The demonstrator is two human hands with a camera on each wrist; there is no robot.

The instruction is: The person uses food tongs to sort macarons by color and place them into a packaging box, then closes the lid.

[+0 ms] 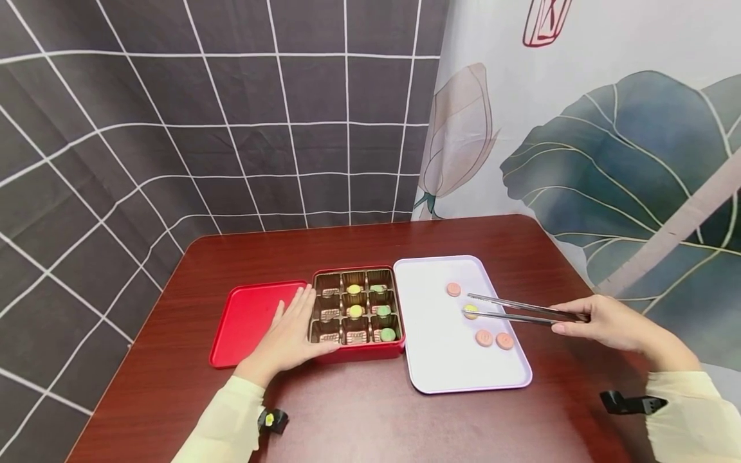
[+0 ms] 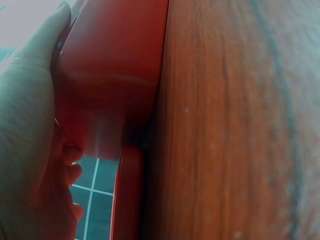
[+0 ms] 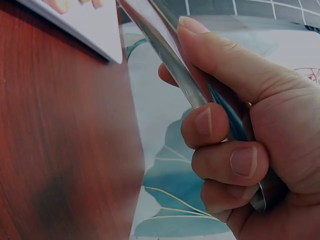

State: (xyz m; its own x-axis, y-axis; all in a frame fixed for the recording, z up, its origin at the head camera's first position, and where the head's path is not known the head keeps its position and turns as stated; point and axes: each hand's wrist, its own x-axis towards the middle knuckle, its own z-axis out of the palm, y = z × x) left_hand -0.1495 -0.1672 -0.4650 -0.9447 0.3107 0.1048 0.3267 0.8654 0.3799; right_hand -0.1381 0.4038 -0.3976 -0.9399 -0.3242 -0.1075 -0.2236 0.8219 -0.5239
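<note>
At the white tray (image 1: 437, 357), the right hand (image 1: 613, 325) grips metal tongs (image 3: 167, 60), tips parted at a yellow disc (image 1: 471, 308). Three pink discs (image 1: 453, 289) also remain there; five compartments (image 1: 330, 314) of the red box (image 1: 365, 352) are occupied, four bare. The left hand (image 1: 289, 337), fingers extended, rests against the box.

From above the near side of the red box (image 1: 361, 353), the bench (image 1: 336, 411) is viewed forward and down by the head camera. The box's outer wall is caught close, low and tilted, by the left wrist camera; box and left grip (image 1: 289, 337) are shared by both. Right of the box, the right grip (image 1: 604, 325), metal tongs (image 1: 521, 305) and white tray (image 1: 428, 347) are shared by the head and close-set right wrist views.
</note>
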